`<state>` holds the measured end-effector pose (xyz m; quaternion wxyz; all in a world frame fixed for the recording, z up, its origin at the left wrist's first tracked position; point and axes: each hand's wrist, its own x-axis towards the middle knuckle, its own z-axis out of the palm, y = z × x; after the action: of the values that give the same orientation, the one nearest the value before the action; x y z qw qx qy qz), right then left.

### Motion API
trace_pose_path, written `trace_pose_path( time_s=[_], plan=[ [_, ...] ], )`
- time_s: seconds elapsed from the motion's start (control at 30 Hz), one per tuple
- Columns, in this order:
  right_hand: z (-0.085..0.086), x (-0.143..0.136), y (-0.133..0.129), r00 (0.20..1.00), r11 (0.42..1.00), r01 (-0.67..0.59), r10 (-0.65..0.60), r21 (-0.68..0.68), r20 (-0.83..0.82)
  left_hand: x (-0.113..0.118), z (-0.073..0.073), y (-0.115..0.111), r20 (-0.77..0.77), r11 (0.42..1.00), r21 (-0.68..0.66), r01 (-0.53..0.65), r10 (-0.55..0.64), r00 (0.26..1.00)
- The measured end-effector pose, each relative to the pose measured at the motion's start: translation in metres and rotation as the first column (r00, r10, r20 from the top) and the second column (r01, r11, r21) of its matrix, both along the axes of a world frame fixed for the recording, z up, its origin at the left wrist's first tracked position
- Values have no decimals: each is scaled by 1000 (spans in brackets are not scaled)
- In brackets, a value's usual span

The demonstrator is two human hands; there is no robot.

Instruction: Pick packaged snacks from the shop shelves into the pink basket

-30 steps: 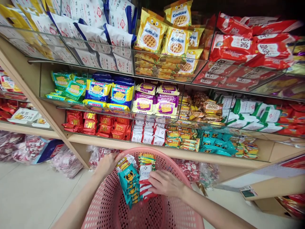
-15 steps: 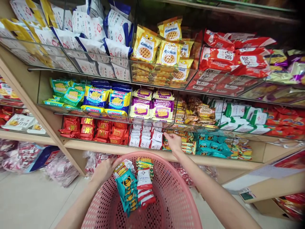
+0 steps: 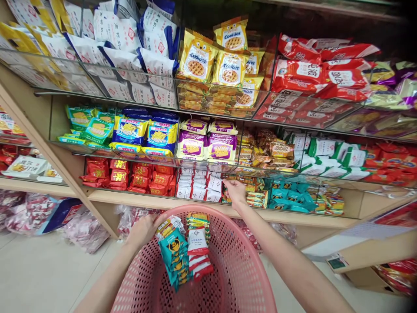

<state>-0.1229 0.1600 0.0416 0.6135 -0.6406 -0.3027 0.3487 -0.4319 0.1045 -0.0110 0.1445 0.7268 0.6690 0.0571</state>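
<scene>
My left hand [image 3: 143,230] is closed around the rim of a pink plastic basket [image 3: 250,256]. Inside the basket, on its left and far side, lie teal snack packets [image 3: 176,256], white-and-red snack packets [image 3: 197,241] and some yellow-green packets [image 3: 198,219]. At the lowest shelf bay my right hand [image 3: 236,192] has its fingers drawn together, with the tips at the right edge of a white-and-red snack packet [image 3: 215,184] on the front of its stack. Part of the fingertips' contact is hidden from view.
Red packets [image 3: 140,176] fill the bay to the left, and teal packets [image 3: 289,195] stand to the right. Glass strips front the shelves, with cookie packets [image 3: 197,56] higher up. Below the wooden shelf edge [image 3: 130,198], plastic bags [image 3: 86,228] lie on the floor.
My right hand has shifted very slightly left and up, its fingers still by the white-and-red packets. My left hand keeps its hold on the basket. The view has moved a little.
</scene>
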Motion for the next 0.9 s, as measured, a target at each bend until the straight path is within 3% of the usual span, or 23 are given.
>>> trace_pose_path(
  time_s=[0.23, 0.43, 0.57, 0.7, 0.9],
  plan=[
    [-3, -2, 2, 999, 999, -30, 31, 25, -38, 1, 2, 0, 42, 999, -16, -32, 33, 999],
    [-5, -4, -2, 997, 994, -69, 66, 88, 33, 0, 1, -1, 46, 1000, -8, -28, 28, 999],
    [-3, -9, -11, 959, 972, -163, 114, 172, 261, 0, 2, -2, 51, 1000, -11, -11, 11, 999],
    [6, -18, -20, 825, 938, -241, 63, 249, 561, 1, 4, -2, 68, 1000, -22, -9, 11, 998],
    [30, -39, -48, 741, 882, -338, 35, 328, 670, 2, 5, -4, 36, 1000, -16, -23, 23, 999]
  ],
)
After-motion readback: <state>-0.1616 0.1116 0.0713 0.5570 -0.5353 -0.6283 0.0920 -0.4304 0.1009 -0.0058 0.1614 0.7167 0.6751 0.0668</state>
